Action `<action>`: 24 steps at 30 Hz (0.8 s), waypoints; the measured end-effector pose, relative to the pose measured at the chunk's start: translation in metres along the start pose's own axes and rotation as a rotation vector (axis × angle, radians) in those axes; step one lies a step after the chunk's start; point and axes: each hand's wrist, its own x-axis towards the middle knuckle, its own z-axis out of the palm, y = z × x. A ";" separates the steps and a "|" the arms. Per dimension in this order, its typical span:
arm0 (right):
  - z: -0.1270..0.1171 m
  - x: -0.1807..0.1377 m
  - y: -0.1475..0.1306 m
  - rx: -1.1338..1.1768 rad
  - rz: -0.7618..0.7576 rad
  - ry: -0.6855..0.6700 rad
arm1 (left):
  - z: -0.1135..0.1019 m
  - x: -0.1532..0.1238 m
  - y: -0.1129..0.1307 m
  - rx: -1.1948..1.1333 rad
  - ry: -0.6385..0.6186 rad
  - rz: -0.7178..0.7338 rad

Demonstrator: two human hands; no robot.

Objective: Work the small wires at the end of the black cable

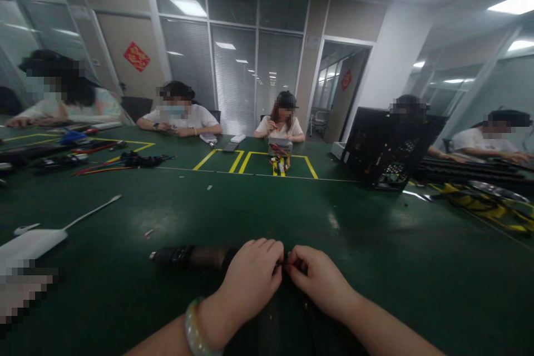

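A dark electric screwdriver with a brown band lies across the green table in front of me, its metal tip pointing left. My left hand, with a pale bangle at the wrist, is closed around its right end and hides that part. Close beside it, my right hand pinches thumb and fingers together at the same end. What sits between those fingertips is too dark and small to make out. Something dark, perhaps a cable, hangs in shadow below the right hand.
Several people sit across the green table. A metal box with coloured wires stands at the far middle, and a black computer case at the right. Cables lie far left. A white device with a cord is nearer left.
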 end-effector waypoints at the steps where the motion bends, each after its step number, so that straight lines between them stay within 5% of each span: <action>1: 0.000 0.000 0.000 0.002 0.004 -0.003 | 0.000 0.000 0.001 0.001 -0.002 -0.003; 24: -0.004 0.001 -0.003 -0.017 0.014 -0.044 | 0.000 0.000 0.001 0.009 -0.006 0.013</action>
